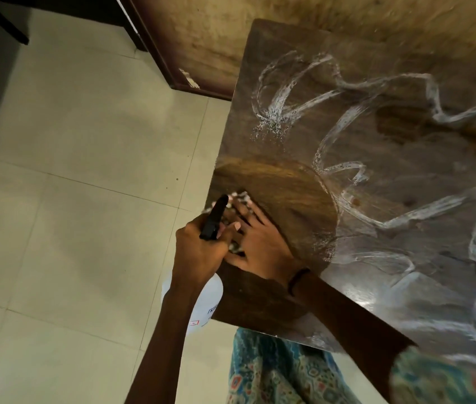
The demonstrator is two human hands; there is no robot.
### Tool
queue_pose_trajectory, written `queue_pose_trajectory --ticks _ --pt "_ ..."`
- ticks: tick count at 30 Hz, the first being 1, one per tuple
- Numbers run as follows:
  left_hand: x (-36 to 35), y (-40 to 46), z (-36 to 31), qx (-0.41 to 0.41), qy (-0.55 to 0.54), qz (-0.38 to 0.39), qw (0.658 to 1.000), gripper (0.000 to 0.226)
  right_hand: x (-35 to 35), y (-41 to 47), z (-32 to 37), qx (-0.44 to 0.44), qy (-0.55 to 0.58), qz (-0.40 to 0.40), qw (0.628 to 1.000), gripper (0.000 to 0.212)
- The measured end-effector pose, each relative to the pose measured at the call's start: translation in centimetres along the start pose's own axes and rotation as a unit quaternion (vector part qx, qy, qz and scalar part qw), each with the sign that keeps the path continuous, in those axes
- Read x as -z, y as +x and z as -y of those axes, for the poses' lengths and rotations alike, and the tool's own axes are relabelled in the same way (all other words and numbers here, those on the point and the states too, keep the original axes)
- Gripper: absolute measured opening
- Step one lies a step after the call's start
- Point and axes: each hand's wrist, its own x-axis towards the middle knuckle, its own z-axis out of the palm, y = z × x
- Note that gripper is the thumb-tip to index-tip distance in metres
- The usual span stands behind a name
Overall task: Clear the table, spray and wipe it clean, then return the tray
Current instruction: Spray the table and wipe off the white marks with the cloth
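Observation:
A dark wooden table [376, 147] fills the right side, streaked with white foamy spray trails. Near its left edge a wiped arc shows bare, darker wood. My right hand [260, 246] lies flat on a patterned cloth [238, 199], pressing it onto the table at that left edge. My left hand [198, 249] grips the black trigger head of a white spray bottle [204, 298], held just off the table's edge; the bottle's body hangs below my hand, partly hidden by the tabletop.
Pale floor tiles [85, 199] spread to the left. A stained wall [289, 13] and a dark door frame [155, 53] stand behind the table. Dark furniture legs [12, 30] sit at the far left. My patterned clothing [274, 374] shows at the bottom.

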Motion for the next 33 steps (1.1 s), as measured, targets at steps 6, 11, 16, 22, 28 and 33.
queue_pose_trajectory --ticks 6,11,16,22,28,33 --pt "1.1 1.2 0.1 0.011 0.006 0.013 1.000 0.028 3.0 -5.9 -7.2 -0.137 -0.012 -0.019 0.990 0.061" --pt "1.3 2.0 0.1 -0.002 0.014 0.025 1.000 0.031 3.4 2.4 -6.6 -0.223 -0.028 -0.062 0.972 0.063" --pt "1.4 2.9 0.0 -0.034 0.047 0.022 0.998 0.034 1.5 6.1 -1.3 -0.097 -0.022 -0.021 0.995 0.059" --pt "0.8 3.6 -0.7 -0.037 0.053 0.054 0.996 0.019 0.7 -3.1 -1.8 -0.068 -0.008 -0.026 0.997 0.057" --pt "-1.4 4.5 -2.0 -0.021 0.060 0.069 0.996 0.023 2.3 -3.9 -6.3 -0.228 -0.012 -0.068 0.971 0.059" --pt "-3.3 5.7 -3.4 -0.043 0.083 0.067 0.993 0.023 2.9 0.2 -7.1 -0.272 0.003 -0.102 0.957 0.058"
